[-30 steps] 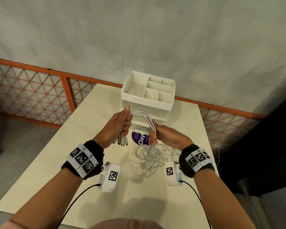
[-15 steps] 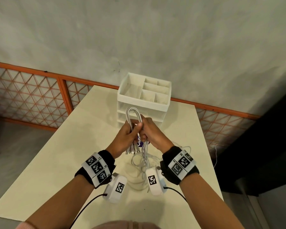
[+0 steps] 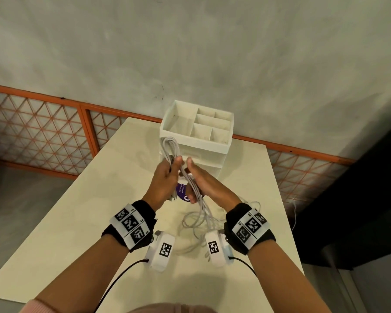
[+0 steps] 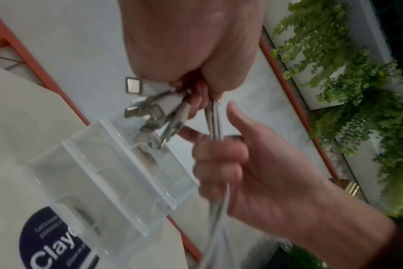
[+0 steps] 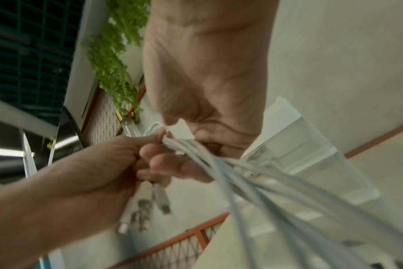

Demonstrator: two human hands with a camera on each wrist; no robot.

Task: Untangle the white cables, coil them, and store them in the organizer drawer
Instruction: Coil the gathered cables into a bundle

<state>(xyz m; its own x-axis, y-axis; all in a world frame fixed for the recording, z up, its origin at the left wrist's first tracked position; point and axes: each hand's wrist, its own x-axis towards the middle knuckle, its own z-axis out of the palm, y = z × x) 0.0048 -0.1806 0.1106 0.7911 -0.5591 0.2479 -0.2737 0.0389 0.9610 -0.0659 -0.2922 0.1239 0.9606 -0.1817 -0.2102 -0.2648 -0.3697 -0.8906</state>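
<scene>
A bundle of white cables (image 3: 170, 147) stands as an upright loop out of my left hand (image 3: 167, 175), which grips it in front of the white organizer (image 3: 217, 147). Several connectors (image 4: 150, 109) stick out below that fist. Close beside it, my right hand (image 3: 195, 184) curls round the strands (image 5: 249, 180) that run down to a loose tangle (image 3: 196, 224) on the table. In the left wrist view my right hand's (image 4: 239, 163) thumb sticks up beside the strands. The organizer's translucent drawer fronts (image 4: 117, 172) show just behind the hands.
A round purple label (image 3: 182, 193) lies on the cream table (image 3: 99, 222) under my hands. An orange lattice railing (image 3: 43, 132) runs behind the table, with a grey wall beyond. Green plants (image 4: 357, 91) hang off to the right.
A second ago my hands were apart with the cables arched between them. They have come together, and the cables now stand folded as an upright loop in my left hand.
</scene>
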